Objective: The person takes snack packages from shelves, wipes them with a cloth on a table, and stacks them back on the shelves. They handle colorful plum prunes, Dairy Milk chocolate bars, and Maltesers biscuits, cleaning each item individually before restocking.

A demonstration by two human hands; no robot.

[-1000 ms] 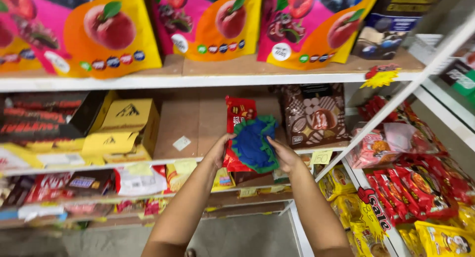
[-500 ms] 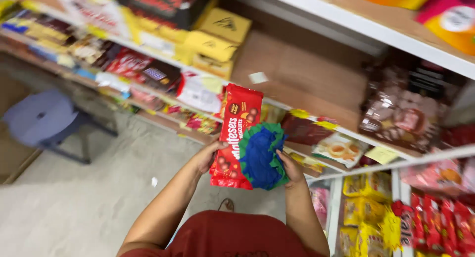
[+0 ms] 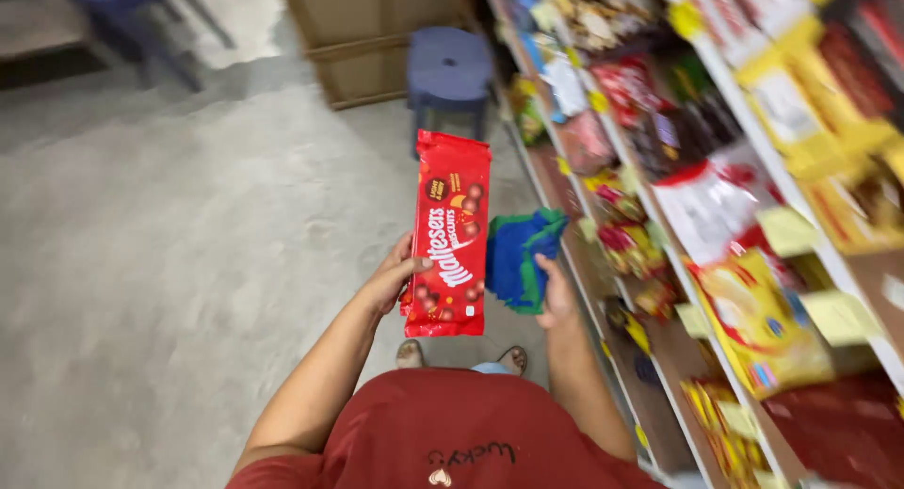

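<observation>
Above the concrete floor (image 3: pixel 169 291), beside the shelves: both hands were held out in front of the red shirt (image 3: pixel 452 432).
Left hand (image 3: pixel 391 282): its grip was clamped on the lower left edge of the red snack packet (image 3: pixel 450 233), thumb across the front.
Red snack packet: long and flat, held upright in the air with its printed face toward the camera, clear of any shelf.
Right hand (image 3: pixel 557 296): its grip was closed on the blue and green cloth (image 3: pixel 521 256), fingers bunching the fabric.
Blue and green cloth: crumpled, just right of the packet, near the front edge of the shelves (image 3: pixel 659 254).
Shelves: packed with yellow, red and white snack packs along the right side.
Blue stool (image 3: pixel 450 73): stood on the floor at the far end of the shelves, by a brown cardboard box (image 3: pixel 367 37).
Feet: toes showed on the floor below the packet.
</observation>
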